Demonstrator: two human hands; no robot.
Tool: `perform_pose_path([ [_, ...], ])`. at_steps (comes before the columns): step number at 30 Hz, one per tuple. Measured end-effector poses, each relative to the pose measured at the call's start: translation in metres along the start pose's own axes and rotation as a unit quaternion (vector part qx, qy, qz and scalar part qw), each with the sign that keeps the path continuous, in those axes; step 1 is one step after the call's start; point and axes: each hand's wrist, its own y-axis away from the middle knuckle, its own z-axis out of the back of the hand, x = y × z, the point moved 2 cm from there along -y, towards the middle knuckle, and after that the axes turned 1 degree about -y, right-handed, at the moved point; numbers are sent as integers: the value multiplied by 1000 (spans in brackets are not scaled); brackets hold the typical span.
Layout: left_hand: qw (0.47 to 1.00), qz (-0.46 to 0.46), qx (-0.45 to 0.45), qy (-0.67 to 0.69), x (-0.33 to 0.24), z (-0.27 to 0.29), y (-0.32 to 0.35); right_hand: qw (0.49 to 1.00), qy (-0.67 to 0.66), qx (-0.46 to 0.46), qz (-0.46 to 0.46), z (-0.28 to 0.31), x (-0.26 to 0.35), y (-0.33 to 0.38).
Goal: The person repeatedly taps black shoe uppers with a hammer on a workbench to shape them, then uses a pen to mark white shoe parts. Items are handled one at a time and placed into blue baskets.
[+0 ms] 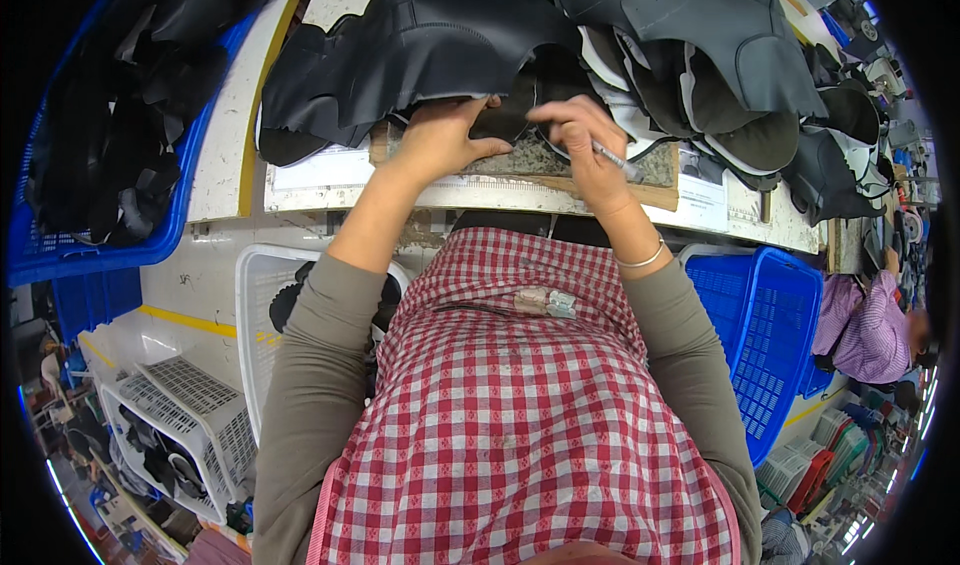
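At the bench edge, my left hand (445, 143) holds a black leather shoe upper (425, 50), its fingers at the lower edge and its thumb spread on the dark lining. My right hand (588, 145), slightly blurred, is closed round a silver pen (612, 157) whose rear end slants toward the lower right. Its bent forefinger hovers by the dark piece beside my left hand. Under both hands lies a worn, speckled board (650, 168) with a wooden edge. Whether the pen's tip touches the leather is hidden.
More shoe uppers (715, 40) are heaped on the right of the white bench (455, 197). A blue basket (165, 240) of black pieces stands left. Below are a white basket (250, 295) and a blue crate (775, 335). A person in a checked shirt (870, 330) sits far right.
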Motion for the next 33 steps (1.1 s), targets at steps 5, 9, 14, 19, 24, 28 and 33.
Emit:
perform_pose_path([
  [5,998,29,42,-35,-9,1,-13,928,-211,35,-305,-24,-23,10],
  [9,991,111,65,-47,-3,-5,-20,947,-177,26,-267,-25,-35,14],
  [14,981,167,72,69,15,-1,-25,977,-45,34,-206,-32,-35,18],
  [19,976,189,96,41,16,1,-26,976,22,30,-216,-40,-38,15],
  [24,979,187,60,55,15,-1,-24,975,21,67,-210,-38,-44,13],
  [28,985,168,35,21,16,-3,-22,978,3,48,-204,-34,-49,11],
  [33,990,142,-8,5,16,-6,-22,976,5,88,-201,-34,-55,10],
])
